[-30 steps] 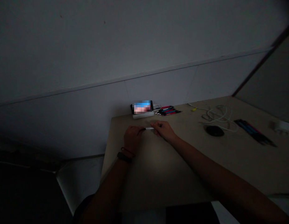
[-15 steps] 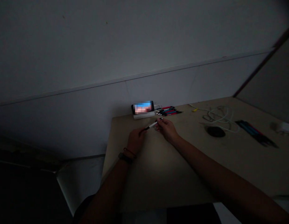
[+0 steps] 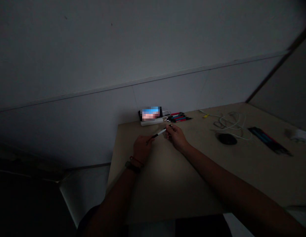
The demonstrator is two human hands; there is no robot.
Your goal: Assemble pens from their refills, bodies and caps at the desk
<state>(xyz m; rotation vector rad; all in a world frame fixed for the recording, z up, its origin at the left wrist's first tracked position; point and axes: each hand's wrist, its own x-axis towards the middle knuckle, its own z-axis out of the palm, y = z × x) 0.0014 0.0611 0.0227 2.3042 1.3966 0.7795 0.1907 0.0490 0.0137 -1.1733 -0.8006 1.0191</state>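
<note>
Between my two hands a slim black-and-white pen [image 3: 159,133] is held at a slant over the desk. My left hand [image 3: 143,144] is closed on its lower, dark end. The fingers of my right hand [image 3: 176,135] pinch its upper end, where a dark tip shows. Just beyond my hands, several pens [image 3: 179,118] with red, blue and black bodies lie in a bunch. A phone [image 3: 151,113] with a lit, blurred screen leans on a white block [image 3: 152,122] beside them. Dim light hides the finer detail of the pen.
The desk [image 3: 167,191] meets a pale wall [image 3: 98,121]. On the right lie a black computer mouse [image 3: 227,139], a tangled white cable [image 3: 233,121], another bunch of dark pens [image 3: 268,140] and a white object [image 3: 301,135] I cannot make out.
Both hands keep hold of the pen in nearly the same place. The whole view has shifted very slightly.
</note>
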